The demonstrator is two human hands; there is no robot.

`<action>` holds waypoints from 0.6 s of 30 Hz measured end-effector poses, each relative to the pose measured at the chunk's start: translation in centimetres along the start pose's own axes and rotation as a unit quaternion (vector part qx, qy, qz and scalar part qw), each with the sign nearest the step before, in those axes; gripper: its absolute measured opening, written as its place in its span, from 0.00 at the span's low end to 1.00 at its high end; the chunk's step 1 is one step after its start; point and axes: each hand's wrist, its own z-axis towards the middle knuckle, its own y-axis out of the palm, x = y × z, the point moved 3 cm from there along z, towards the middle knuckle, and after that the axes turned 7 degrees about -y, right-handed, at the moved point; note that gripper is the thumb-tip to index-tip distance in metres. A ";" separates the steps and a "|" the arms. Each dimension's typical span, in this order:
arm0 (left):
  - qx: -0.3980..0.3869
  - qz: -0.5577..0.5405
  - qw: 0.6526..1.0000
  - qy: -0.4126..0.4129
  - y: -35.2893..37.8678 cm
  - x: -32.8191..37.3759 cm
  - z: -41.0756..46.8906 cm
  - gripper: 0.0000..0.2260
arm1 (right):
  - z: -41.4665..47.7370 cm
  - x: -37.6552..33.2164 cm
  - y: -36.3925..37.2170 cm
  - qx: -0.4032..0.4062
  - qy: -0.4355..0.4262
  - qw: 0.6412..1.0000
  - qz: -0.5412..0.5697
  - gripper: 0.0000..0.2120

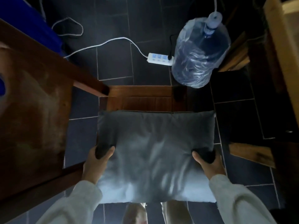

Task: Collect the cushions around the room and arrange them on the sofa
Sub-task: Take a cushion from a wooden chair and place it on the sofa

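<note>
A grey rectangular cushion (155, 152) is held flat in front of me, above the dark tiled floor and partly over a small wooden stool (140, 97). My left hand (95, 164) grips its left edge, thumb on top and fingers underneath. My right hand (208, 164) grips the right edge the same way. Both sleeves are light grey. No sofa is in view.
A dark wooden table (32, 110) fills the left side. A large water bottle in a plastic bag (200, 54) stands on the floor ahead, with a white power strip (160, 59) and cables beside it. Wooden furniture (281, 46) lines the right.
</note>
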 end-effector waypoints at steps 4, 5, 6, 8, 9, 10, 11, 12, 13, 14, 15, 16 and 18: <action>0.002 0.039 0.999 -0.023 -0.3 0.4 -3.1 0.29 | -0.9 -0.2 -1.7 -0.018 0.018 1.000 -0.010 0.65; -0.005 0.058 0.998 -0.014 -0.6 0.9 -4.5 0.31 | -2.2 -0.2 -2.7 -0.017 0.029 0.999 -0.007 0.66; -0.015 0.074 0.997 -0.013 -0.9 1.3 -5.5 0.32 | -3.5 -0.1 -3.8 -0.006 0.047 0.999 0.001 0.66; -0.009 0.073 0.997 -0.014 -1.0 2.1 -6.5 0.33 | -4.8 0.0 -4.6 0.006 0.055 0.998 0.004 0.63; -0.012 0.079 0.997 -0.015 -0.9 2.9 -7.6 0.33 | -6.1 0.6 -5.7 0.029 0.075 0.997 0.010 0.60; -0.001 0.073 0.997 -0.029 -0.8 3.0 -7.5 0.34 | -5.8 0.7 -5.4 0.029 0.079 0.996 -0.005 0.58; -0.008 0.080 0.997 -0.015 -0.8 3.4 -8.7 0.34 | -7.4 1.7 -6.1 0.038 0.096 0.995 -0.002 0.58; -0.021 0.094 0.995 -0.001 -0.9 3.9 -9.8 0.33 | -9.1 2.9 -6.7 0.054 0.111 0.992 0.009 0.58; -0.017 0.091 0.996 -0.001 -0.7 4.1 -9.6 0.32 | -8.7 3.2 -6.8 0.053 0.112 0.992 -0.002 0.58; -0.032 0.105 0.994 0.018 -0.9 4.6 -10.8 0.31 | -10.9 4.4 -7.1 0.061 0.130 0.990 0.007 0.59; -0.051 0.122 0.990 0.039 -1.1 5.0 -11.8 0.32 | -13.1 5.4 -7.6 0.079 0.145 0.986 0.019 0.61; -0.054 0.126 0.990 0.044 -1.0 5.4 -11.8 0.35 | -13.5 5.7 -7.8 0.079 0.146 0.986 0.018 0.62; -0.071 0.154 0.983 0.074 -1.6 6.3 -13.3 0.39 | -17.1 7.2 -8.3 0.093 0.178 0.979 0.037 0.64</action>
